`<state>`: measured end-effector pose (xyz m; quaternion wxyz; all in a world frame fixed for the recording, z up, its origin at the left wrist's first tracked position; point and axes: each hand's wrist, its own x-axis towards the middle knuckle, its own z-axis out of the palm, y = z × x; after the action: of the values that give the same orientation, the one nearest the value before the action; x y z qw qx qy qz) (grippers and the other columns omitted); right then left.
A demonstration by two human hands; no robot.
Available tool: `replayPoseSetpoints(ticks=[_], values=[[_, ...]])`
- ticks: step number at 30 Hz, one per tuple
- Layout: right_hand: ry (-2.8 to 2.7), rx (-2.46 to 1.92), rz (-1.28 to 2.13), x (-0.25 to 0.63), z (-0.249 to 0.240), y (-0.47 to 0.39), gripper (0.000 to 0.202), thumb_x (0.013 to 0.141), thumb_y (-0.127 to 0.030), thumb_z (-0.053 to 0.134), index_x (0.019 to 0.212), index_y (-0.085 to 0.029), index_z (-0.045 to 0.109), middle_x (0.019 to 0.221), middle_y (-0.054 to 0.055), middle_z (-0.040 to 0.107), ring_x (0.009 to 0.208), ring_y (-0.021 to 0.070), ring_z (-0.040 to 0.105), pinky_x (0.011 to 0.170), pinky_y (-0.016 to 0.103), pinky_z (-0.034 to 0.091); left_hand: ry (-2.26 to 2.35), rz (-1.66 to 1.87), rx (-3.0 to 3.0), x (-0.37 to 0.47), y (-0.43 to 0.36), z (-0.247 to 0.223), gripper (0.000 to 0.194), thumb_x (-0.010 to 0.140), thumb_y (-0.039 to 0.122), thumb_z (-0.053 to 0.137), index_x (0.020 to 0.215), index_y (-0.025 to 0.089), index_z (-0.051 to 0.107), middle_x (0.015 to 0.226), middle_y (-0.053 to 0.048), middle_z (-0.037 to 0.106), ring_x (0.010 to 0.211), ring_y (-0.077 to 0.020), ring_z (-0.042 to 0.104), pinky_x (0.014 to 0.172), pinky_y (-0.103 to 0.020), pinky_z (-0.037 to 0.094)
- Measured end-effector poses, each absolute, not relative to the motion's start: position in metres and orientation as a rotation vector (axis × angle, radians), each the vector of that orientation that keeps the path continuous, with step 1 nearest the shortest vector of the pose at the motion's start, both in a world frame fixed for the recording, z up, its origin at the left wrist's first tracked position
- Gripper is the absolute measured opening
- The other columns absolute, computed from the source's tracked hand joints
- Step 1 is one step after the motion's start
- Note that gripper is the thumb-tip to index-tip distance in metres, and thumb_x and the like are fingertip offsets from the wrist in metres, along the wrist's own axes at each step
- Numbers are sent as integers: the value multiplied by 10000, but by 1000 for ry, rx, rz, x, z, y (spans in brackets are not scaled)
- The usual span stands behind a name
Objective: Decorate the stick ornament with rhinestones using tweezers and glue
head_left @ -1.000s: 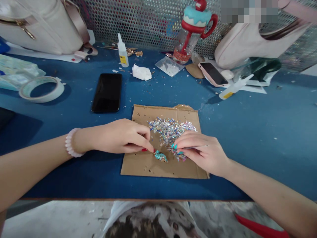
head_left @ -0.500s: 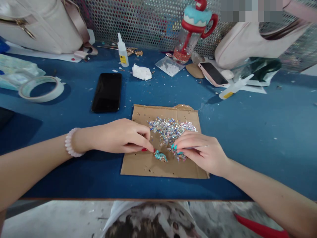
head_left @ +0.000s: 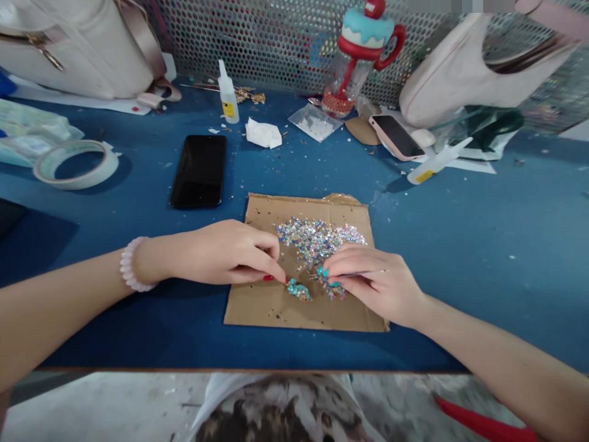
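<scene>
My left hand (head_left: 230, 253) pinches the near end of a small turquoise ornament (head_left: 299, 290) between thumb and forefinger. The ornament is covered in tiny stones and is held low over a piece of cardboard (head_left: 262, 307). In my right hand (head_left: 377, 279) are thin metal tweezers (head_left: 363, 272), their tips pointing left toward the ornament but apart from it. Whether the tips grip a stone is too small to tell. Loose rhinestones (head_left: 313, 239) lie heaped on the cardboard beyond both hands. A smaller cluster of stones (head_left: 337, 291) lies partly under my right fingers.
A black phone (head_left: 199, 172) and a tape roll (head_left: 76, 164) lie to the left. Farther back are a glue bottle (head_left: 227, 95), crumpled tissue (head_left: 263, 133), and a cup (head_left: 345, 67). Another glue bottle (head_left: 437, 162) lies right, near a pink-cased phone (head_left: 396, 138).
</scene>
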<state>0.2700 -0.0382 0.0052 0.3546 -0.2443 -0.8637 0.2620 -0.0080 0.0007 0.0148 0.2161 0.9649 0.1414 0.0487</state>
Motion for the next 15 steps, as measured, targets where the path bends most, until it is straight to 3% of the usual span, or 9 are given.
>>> replayPoseSetpoints(ticks=[15], values=[[-2231, -631, 697, 270, 5, -39, 129, 936, -168, 540, 860, -184, 643, 759, 39, 710, 746, 155, 680, 695, 314, 580, 385, 121, 2669, -9, 1, 14, 301, 966, 191, 454, 1192, 313, 612, 969, -10, 606, 734, -92, 547, 620, -227, 351]])
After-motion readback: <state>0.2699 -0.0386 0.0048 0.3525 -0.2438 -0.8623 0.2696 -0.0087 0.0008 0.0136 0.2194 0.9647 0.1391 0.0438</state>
